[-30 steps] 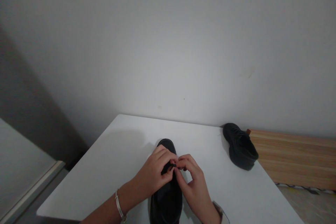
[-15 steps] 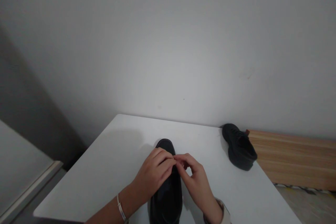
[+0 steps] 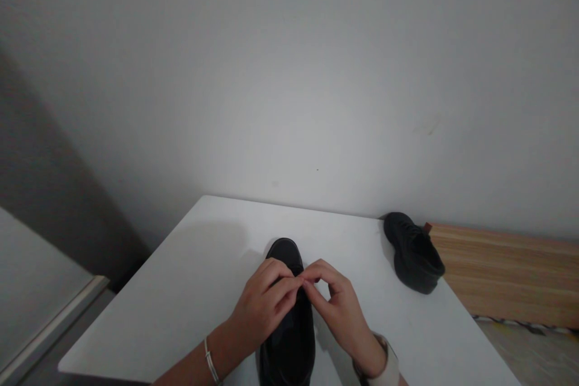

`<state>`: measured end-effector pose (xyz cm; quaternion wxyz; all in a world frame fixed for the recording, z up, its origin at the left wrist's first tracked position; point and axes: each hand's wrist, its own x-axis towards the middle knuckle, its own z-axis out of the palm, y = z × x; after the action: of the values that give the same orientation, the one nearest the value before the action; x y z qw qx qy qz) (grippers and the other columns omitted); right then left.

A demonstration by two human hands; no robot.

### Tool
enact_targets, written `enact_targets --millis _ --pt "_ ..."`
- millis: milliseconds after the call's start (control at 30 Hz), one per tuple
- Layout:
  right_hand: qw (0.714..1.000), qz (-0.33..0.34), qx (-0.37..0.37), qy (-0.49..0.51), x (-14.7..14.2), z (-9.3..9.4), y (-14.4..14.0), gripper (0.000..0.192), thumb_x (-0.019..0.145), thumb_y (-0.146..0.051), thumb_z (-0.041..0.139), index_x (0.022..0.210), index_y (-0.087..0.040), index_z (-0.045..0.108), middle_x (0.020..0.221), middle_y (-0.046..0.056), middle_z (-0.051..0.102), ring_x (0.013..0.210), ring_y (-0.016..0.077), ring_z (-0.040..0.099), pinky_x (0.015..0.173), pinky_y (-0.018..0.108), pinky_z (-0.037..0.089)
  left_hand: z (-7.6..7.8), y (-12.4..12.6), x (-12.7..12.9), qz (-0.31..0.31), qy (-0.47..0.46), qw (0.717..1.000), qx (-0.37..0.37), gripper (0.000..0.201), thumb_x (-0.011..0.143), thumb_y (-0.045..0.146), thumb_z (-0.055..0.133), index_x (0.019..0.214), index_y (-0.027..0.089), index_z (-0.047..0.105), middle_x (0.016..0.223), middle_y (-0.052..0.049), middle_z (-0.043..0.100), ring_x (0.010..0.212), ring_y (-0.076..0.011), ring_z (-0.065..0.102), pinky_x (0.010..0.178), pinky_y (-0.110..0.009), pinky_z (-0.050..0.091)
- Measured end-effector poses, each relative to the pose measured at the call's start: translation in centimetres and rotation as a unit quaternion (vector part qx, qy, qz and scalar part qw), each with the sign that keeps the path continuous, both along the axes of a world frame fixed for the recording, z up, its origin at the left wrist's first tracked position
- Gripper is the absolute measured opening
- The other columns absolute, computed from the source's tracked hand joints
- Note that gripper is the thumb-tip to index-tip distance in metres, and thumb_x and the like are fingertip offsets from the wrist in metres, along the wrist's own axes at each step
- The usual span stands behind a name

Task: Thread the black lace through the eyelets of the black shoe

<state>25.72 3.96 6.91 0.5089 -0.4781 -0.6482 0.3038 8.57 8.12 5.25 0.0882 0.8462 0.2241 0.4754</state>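
Black shoe lies near the front edge of a white surface, toe pointing away towards a pale wall. A second black shoe sits well apart at the surface's far right corner, beside a wooden board. Both forearms reach in from below. Left hand, a silver bracelet on its wrist, and right hand arch over the shoe, fingers pinched together, fingertips meeting; what they grip is too small to tell.

The left hand is bare, with a thin silver bangle round its wrist and no sleeve on the forearm. The right hand is bare too; a pale cuff covers its wrist at the near edge.
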Motion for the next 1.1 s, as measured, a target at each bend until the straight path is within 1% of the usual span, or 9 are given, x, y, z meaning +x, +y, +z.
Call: enact_targets --millis 267,400,500,600,767,833,933,1000,1100 --pt "1.0 0.019 0.006 -0.003 0.5 -0.1 0.5 0.01 0.089 -0.016 0.062 0.083 -0.021 0.068 0.082 0.002 0.066 0.08 0.0179 0.063 0.074 0.03 0.05 -0.2 0.3 -0.3 -0.006 -0.022 1.0 -0.02 0.015 0.098 0.015 0.054 0.104 0.02 0.067 0.084 -0.004 0.064 0.077 -0.0155 0.063 0.067 -0.025 0.054" --pt "1.0 0.024 0.003 -0.011 0.0 -0.1 0.5 0.011 0.084 -0.012 0.057 0.081 -0.021 0.062 0.079 0.0 0.061 0.077 0.0168 0.06 0.072 0.029 0.048 0.1 0.2 -0.3 -0.008 -0.044 0.998 -0.041 0.015 0.097 0.013 0.054 0.098 0.02 0.067 0.085 -0.004 0.067 0.08 -0.0156 0.066 0.07 -0.025 0.056" --pt "0.999 -0.007 0.02 -0.036 -0.6 0.0 0.4 0.015 0.078 -0.007 0.051 0.078 -0.021 0.055 0.076 -0.001 0.056 0.074 0.0165 0.056 0.068 0.028 0.045 0.3 0.1 -0.2 0.002 -0.041 0.998 -0.041 0.014 0.096 0.011 0.055 0.093 0.019 0.065 0.083 -0.004 0.067 0.078 -0.017 0.063 0.07 -0.028 0.054" --pt "0.994 -0.043 0.047 -0.091 -0.8 -0.1 0.3 0.017 0.075 -0.005 0.048 0.077 -0.022 0.049 0.076 -0.001 0.052 0.073 0.017 0.052 0.065 0.028 0.042 0.4 -0.2 -0.3 0.002 -0.032 0.999 -0.042 0.013 0.094 0.009 0.054 0.089 0.019 0.062 0.078 -0.004 0.065 0.075 -0.0179 0.06 0.07 -0.029 0.051" --pt "0.982 -0.08 0.074 -0.156 -0.5 -0.5 0.2 0.018 0.075 -0.004 0.047 0.078 -0.022 0.045 0.076 0.0 0.049 0.073 0.0178 0.049 0.065 0.029 0.039 -0.4 -0.8 -0.8 0.003 -0.019 0.997 -0.072 0.015 0.092 0.007 0.054 0.085 0.02 0.055 0.075 -0.002 0.062 0.073 -0.0172 0.056 0.068 -0.029 0.048" --pt "0.98 -0.087 0.075 -0.163 -0.5 -0.7 0.2 0.018 0.076 -0.004 0.047 0.077 -0.022 0.045 0.076 0.0 0.049 0.072 0.0179 0.049 0.064 0.029 0.038 -0.6 -0.9 -0.8 0.0 -0.016 0.996 -0.085 0.016 0.092 0.006 0.053 0.083 0.02 0.053 0.075 -0.002 0.062 0.073 -0.0173 0.057 0.069 -0.029 0.047" --pt "0.982 -0.091 0.065 -0.155 -0.4 -0.8 0.2 0.016 0.08 -0.006 0.049 0.078 -0.022 0.047 0.076 0.0 0.051 0.072 0.0179 0.05 0.064 0.029 0.039 -0.4 -1.0 -0.8 0.006 -0.006 0.993 -0.116 0.016 0.092 0.008 0.053 0.083 0.021 0.053 0.076 -0.001 0.062 0.074 -0.0175 0.058 0.069 -0.029 0.048" --pt "0.986 -0.082 0.046 -0.138 0.2 -0.9 0.1 0.012 0.087 -0.011 0.049 0.081 -0.022 0.051 0.078 0.001 0.054 0.073 0.0181 0.052 0.066 0.03 0.042 -0.1 -1.0 -1.2 0.021 -0.012 0.989 -0.147 0.011 0.093 0.011 0.055 0.089 0.021 0.055 0.083 -0.002 0.063 0.079 -0.0181 0.06 0.072 -0.03 0.05" --pt "0.993 -0.08 -0.01 -0.091 1.8 -1.4 -0.8 0.009 0.096 -0.025 0.049 0.099 -0.021 0.057 0.091 0.005 0.061 0.081 0.0193 0.059 0.072 0.032 0.048 -0.5 -1.3 -2.8 0.056 -0.041 0.978 -0.196 0.013 0.094 0.018 0.056 0.107 0.022 0.057 0.099 -0.006 0.064 0.092 -0.0205 0.063 0.082 -0.033 0.053"
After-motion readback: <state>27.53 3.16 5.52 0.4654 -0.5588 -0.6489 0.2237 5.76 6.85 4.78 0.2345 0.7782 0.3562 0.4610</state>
